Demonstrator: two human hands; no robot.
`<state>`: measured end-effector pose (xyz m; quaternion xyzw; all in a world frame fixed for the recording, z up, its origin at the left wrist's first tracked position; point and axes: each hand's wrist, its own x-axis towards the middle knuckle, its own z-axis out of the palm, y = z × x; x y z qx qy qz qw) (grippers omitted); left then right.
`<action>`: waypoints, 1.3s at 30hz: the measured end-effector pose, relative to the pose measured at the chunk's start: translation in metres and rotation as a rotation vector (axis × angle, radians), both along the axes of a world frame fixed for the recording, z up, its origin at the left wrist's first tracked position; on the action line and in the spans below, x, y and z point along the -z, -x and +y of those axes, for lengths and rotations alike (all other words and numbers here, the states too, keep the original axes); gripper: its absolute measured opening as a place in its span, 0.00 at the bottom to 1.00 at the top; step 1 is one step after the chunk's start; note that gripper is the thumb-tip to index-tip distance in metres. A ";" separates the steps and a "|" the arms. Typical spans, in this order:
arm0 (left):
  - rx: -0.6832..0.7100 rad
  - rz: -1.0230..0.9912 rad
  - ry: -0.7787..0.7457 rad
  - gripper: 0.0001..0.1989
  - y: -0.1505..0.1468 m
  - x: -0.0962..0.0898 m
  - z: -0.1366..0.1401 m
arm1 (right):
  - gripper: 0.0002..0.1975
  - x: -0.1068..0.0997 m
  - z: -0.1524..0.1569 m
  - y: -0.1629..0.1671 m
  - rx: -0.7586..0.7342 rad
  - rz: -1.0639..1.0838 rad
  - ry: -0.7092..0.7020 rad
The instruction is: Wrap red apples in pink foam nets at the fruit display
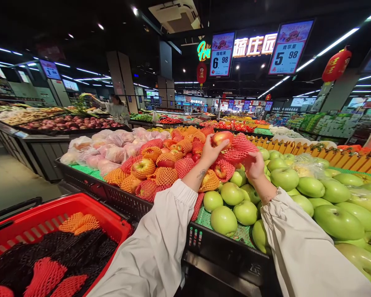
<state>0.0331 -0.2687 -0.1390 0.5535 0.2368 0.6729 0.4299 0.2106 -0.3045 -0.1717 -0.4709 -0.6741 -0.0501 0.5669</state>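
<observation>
My left hand [208, 154] grips a red apple [221, 138] above the fruit display. Beside it my right hand [254, 164] holds the red foam net [241, 148] that hangs off that apple. Under both hands lie more red apples in orange and red nets [160, 165]. Green apples [231, 194] fill the section just to the right. Both my arms wear white sleeves.
A red shopping basket [46, 214] at lower left holds loose foam nets. A black crate edge [225, 247] fronts the display. Bagged apples [111, 148] lie at the back left. A person in white [117, 109] stands by a far stand. Price signs hang overhead.
</observation>
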 end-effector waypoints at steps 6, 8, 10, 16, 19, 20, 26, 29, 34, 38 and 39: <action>-0.016 -0.076 0.032 0.28 0.003 -0.007 -0.005 | 0.25 -0.016 -0.028 0.019 -0.236 -0.187 0.102; 0.020 -0.085 0.083 0.24 0.003 -0.008 -0.005 | 0.29 -0.023 -0.036 0.022 -0.230 -0.259 0.121; 0.059 -0.086 0.108 0.18 0.004 -0.008 -0.006 | 0.30 -0.026 -0.041 0.023 -0.184 -0.298 0.127; 0.122 -0.034 -0.055 0.17 0.004 -0.009 -0.012 | 0.34 -0.028 -0.048 0.022 -0.147 -0.343 0.037; 0.229 0.010 -0.113 0.28 0.005 -0.007 -0.016 | 0.32 -0.030 -0.051 0.023 -0.158 -0.387 0.047; 0.274 0.033 -0.117 0.32 0.005 -0.006 -0.016 | 0.33 -0.030 -0.052 0.023 -0.160 -0.388 0.049; 0.280 0.087 -0.138 0.45 0.002 0.002 -0.010 | 0.38 -0.036 -0.058 0.027 -0.178 -0.347 0.026; 0.228 0.049 -0.097 0.38 0.000 -0.001 -0.007 | 0.36 -0.034 -0.056 0.026 -0.203 -0.366 0.077; 0.244 -0.026 0.040 0.25 0.005 -0.010 -0.010 | 0.24 -0.020 -0.038 0.019 -0.154 -0.214 0.156; 0.233 -0.066 0.125 0.20 0.010 -0.012 -0.011 | 0.19 -0.014 -0.029 0.020 -0.086 0.023 0.120; 0.241 -0.051 0.136 0.20 0.010 -0.011 -0.010 | 0.17 -0.015 -0.029 0.021 -0.070 0.036 0.100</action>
